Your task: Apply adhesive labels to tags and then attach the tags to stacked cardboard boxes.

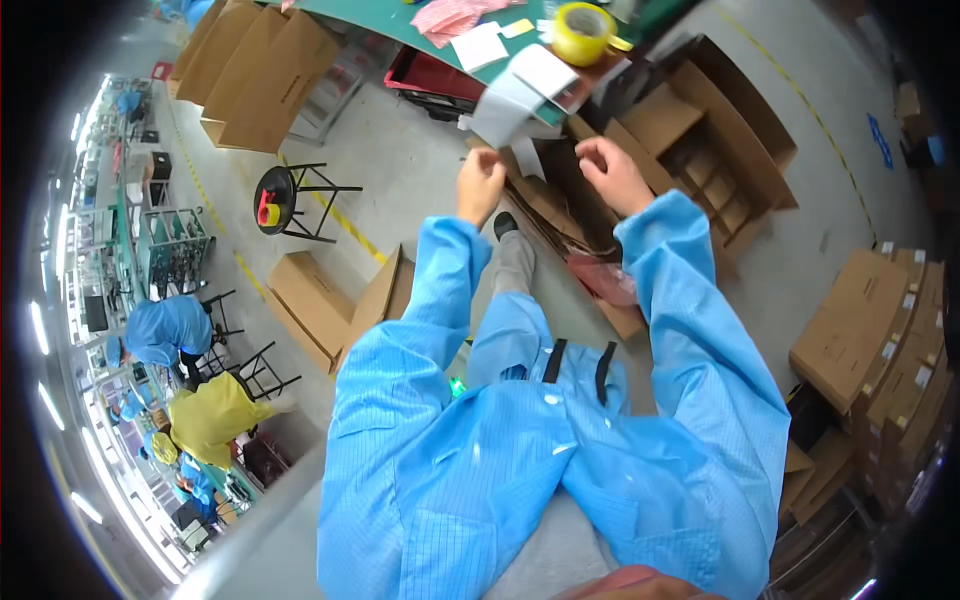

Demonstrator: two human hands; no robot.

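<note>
Both my hands are raised in front of me over an open cardboard box (545, 212), a little apart from each other. My left hand (481, 186) is closed, its fingers curled in toward the thumb just left of the box. Opposite it, over the box's right side, my right hand (613, 178) has its fingers bent toward the thumb. Whatever either hand pinches, if anything, is too small to make out. A blurred white sheet-like piece (500, 108) hangs at the table edge beyond my hands. Pink plastic wrap (603, 278) lies at the box's near end.
The green table (385, 20) ahead carries a yellow tape roll (583, 34) and pink bags (455, 18). A divided carton (715, 165) stands open on the right. A black stool (275, 200) and folded cartons (258, 75) are leftward; stacked cartons (850, 320) stand far right.
</note>
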